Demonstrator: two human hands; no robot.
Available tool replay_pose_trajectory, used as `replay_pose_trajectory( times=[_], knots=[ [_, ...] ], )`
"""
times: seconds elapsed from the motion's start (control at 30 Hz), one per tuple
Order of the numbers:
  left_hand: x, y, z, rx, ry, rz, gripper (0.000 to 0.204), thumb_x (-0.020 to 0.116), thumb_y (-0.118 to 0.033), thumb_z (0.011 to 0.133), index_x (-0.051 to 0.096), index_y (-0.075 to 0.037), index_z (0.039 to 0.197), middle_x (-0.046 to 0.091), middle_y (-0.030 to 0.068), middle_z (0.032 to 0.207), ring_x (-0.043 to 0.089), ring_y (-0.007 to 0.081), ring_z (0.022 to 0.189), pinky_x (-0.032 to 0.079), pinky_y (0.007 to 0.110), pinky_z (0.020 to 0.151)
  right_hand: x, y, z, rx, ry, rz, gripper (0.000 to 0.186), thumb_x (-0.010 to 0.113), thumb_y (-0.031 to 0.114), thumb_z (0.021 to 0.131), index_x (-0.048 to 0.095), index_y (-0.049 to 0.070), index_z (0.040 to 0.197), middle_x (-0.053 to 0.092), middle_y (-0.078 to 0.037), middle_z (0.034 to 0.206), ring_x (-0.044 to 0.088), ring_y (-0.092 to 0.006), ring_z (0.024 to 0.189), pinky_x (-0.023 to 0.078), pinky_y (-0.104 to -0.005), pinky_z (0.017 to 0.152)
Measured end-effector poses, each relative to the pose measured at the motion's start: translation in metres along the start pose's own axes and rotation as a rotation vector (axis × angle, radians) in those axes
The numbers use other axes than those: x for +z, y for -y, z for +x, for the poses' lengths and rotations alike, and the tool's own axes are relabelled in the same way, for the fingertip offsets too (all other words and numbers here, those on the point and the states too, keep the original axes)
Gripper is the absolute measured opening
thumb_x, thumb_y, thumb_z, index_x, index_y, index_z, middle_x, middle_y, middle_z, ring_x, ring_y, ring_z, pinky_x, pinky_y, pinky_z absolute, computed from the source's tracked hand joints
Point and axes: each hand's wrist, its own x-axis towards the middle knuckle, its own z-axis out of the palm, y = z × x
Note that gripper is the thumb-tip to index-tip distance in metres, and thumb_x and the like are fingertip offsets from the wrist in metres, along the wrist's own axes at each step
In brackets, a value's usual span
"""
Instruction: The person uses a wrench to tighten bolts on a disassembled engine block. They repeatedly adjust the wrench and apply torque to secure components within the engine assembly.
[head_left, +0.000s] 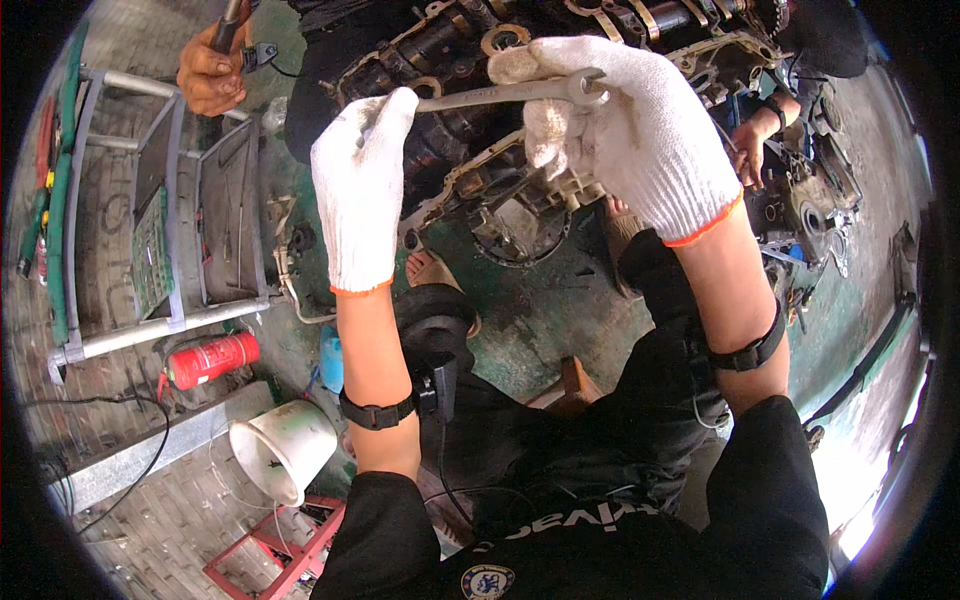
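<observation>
A steel combination wrench (500, 95) is held level between my two white-gloved hands, in front of an open engine (460, 60). My left hand (365, 140) pinches the wrench's left end between thumb and fingers, hiding that end. At the other side, my right hand (640, 120) grips near the open jaw, which shows beside the palm. Behind and below the wrench lie the engine's dark shafts, bearing caps and greasy cast edges. A round metal housing (520, 225) sits below the engine, over the green floor.
At the upper left, another person's hand (212, 75) holds a tool handle; another hand (750, 150) is at the right near metal engine parts (815, 205). A metal rack (165, 335), a red fire extinguisher (212, 360), a white bucket (285, 450) and a red frame (280, 560) stand left.
</observation>
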Motion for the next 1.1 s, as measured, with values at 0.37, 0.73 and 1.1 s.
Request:
replay_pose_trajectory(
  times=[0.37,0.73,1.1],
  knots=[
    [0.002,0.003,0.002,0.061,-0.022,0.013,0.039,0.069,-0.031,0.096,0.072,0.006,0.107,0.074,0.0099,0.095,0.062,0.0124,0.087,0.049,0.028,0.084,-0.003,0.008,0.000,0.080,-0.067,-0.288,0.044,0.063,0.029,0.097,0.062,-0.003,0.128,0.069,-0.005,0.083,0.069,-0.0164,0.076,0.057,-0.0318,0.069],
    [-0.001,0.006,0.004,0.183,0.047,-0.019,0.030,0.070,-0.023,0.095,0.072,0.005,0.106,0.074,0.0064,0.093,0.062,0.0099,0.084,0.049,0.027,0.079,0.033,-0.030,-0.006,0.343,0.236,-0.171,0.027,0.062,0.011,0.095,0.068,-0.003,0.118,0.075,-0.009,0.091,0.069,-0.0129,0.073,0.054,-0.0232,0.069],
    [-0.003,-0.001,0.000,0.054,0.042,-0.081,0.034,0.071,-0.025,0.093,0.072,0.007,0.107,0.075,0.0097,0.094,0.064,0.0121,0.086,0.050,0.029,0.080,0.041,-0.048,0.004,0.275,0.345,-0.353,0.017,0.058,0.004,0.090,0.071,-0.003,0.099,0.074,-0.008,0.092,0.068,-0.0127,0.076,0.054,-0.0254,0.069]
  ],
)
